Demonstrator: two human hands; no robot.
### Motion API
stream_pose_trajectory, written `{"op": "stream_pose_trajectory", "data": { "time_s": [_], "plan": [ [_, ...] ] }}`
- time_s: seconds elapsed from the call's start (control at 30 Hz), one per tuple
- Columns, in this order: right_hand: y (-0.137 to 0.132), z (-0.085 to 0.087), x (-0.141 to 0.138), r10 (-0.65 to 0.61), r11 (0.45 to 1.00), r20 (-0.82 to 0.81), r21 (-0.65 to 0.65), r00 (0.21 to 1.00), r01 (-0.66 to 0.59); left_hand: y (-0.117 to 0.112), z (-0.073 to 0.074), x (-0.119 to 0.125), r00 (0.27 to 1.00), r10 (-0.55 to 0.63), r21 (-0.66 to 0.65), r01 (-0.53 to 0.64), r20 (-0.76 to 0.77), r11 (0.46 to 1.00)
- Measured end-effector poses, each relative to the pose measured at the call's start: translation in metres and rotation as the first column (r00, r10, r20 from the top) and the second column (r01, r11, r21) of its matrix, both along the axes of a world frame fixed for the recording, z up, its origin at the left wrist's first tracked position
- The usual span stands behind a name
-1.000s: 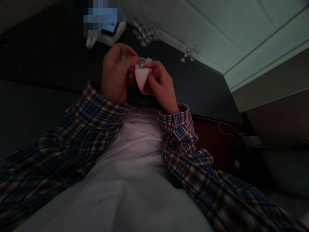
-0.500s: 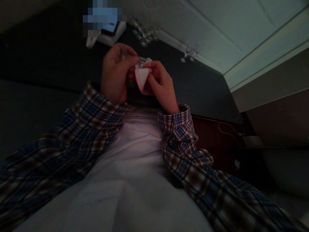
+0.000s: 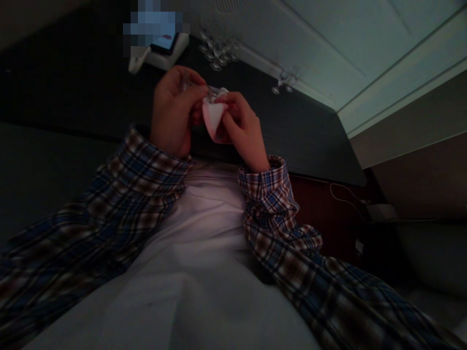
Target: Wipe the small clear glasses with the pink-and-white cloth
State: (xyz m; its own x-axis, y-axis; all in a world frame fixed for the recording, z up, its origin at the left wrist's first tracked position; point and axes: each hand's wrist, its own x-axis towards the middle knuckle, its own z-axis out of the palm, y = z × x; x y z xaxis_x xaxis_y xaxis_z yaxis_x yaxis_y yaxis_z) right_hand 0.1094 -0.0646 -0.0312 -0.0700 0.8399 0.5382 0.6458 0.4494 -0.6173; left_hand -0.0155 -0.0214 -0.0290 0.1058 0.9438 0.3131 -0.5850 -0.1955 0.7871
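My left hand (image 3: 173,109) is closed around a clear glass (image 3: 211,98), mostly hidden by the fingers. A pink and white cloth (image 3: 215,115) hangs folded from my right hand (image 3: 244,124), whose thumb and fingers pinch it against the glass. Both hands meet just above the near edge of the dark table (image 3: 302,131), in front of my body. How much of the glass the cloth covers, I cannot tell in the dim light.
Several stemmed glasses (image 3: 218,51) stand at the back by the pale wall, with a smaller group of glasses (image 3: 286,80) to their right. A white device with a screen (image 3: 166,51) sits back left. A white cable (image 3: 343,189) hangs beyond the table's right end.
Both hands keep almost the same pose on the glass and cloth. The whole view has shifted very slightly.
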Motion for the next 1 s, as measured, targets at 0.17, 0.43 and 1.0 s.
{"op": "stream_pose_trajectory", "data": {
  "time_s": [0.17,0.43,1.0],
  "plan": [
    [-0.0013,0.0026,-0.0007,-0.046,0.999,0.077,-0.020,0.996,0.048,-0.0015,0.0014,-0.0004,1.000,0.011,0.008,-0.011,-0.026,1.000],
    [-0.0016,0.0000,-0.0006,-0.044,0.999,0.049,-0.023,0.998,0.045,0.0016,-0.0010,-0.0011,0.999,0.013,0.015,-0.013,-0.032,1.000],
    [-0.0043,0.0033,-0.0001,0.009,1.000,0.029,-0.007,1.000,-0.009,-0.0014,0.0017,-0.0009,1.000,0.014,0.020,-0.014,-0.017,1.000]
  ]
}}
